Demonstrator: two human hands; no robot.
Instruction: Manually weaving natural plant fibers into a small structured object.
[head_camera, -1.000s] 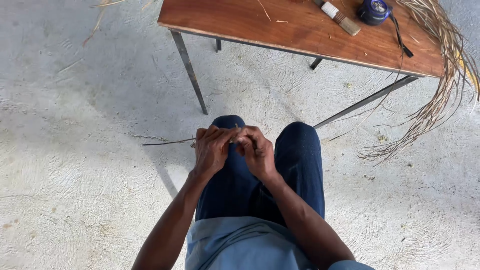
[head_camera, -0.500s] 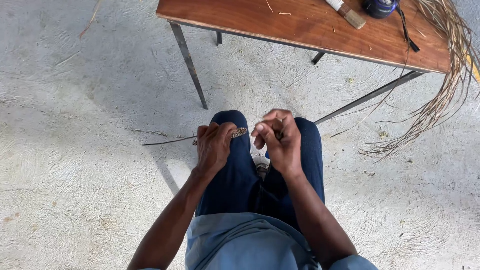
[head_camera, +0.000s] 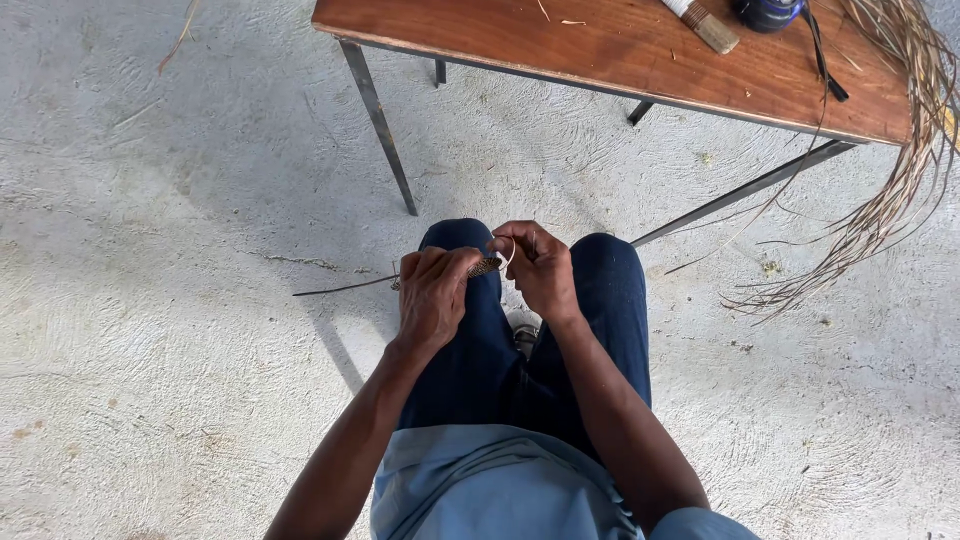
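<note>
**Both hands closed on a thin braid over my knees**

Rough pale concrete floor (head_camera: 150, 350) spreads under me, with a wooden table (head_camera: 600, 50) on thin metal legs just ahead. A bundle of dry straw-coloured fibres (head_camera: 890, 170) hangs off its right end and trails onto the floor.

I sit with my knees together in dark blue trousers (head_camera: 610, 310), and both forearms reach forward so that my hands meet just above them. My left hand (head_camera: 432, 295) is curled shut, knuckles up, fingers wrapped over a thin braided strip (head_camera: 484, 266) whose short brown end pokes out toward my other hand. A long thin strand (head_camera: 340, 288) runs out from under that fist to the left, over the floor. My right hand (head_camera: 540, 268) is bent at the wrist, fingers bunched and pinching a pale loop of fibre (head_camera: 507, 252) right at the tip of the braid. Hands sit just beside each other, nearly touching; whether the loop is part of the braid itself I cannot quite tell, it is so small.

On the table lie a brush (head_camera: 703, 22) and a dark blue round object (head_camera: 766, 12), both well apart from my hands.
</note>
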